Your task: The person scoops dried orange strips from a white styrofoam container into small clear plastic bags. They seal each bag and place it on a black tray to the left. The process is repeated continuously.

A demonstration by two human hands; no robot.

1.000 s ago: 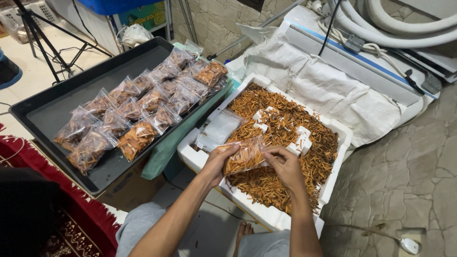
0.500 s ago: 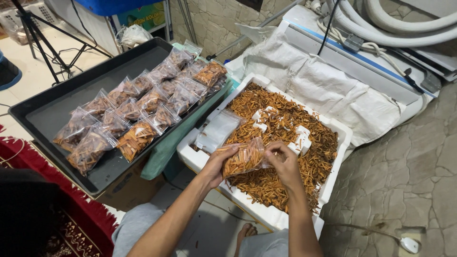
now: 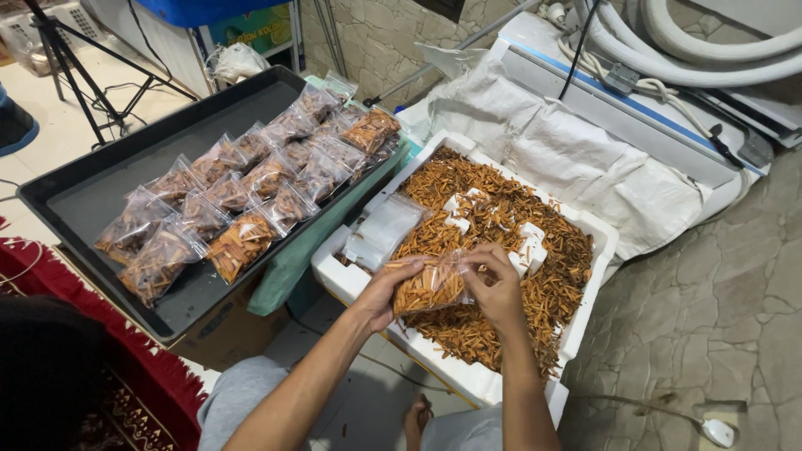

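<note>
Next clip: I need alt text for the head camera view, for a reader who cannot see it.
Both hands, left hand and right hand, hold a small clear bag of orange-brown snack sticks over a white foam box full of the same sticks. To the left, a black tray holds rows of filled bags.

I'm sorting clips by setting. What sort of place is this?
Probably a small home snack-packing workspace: both hands, left hand and right hand, hold a clear bag over a foam box of orange sticks, with filled bags on a black tray beside it.
</note>
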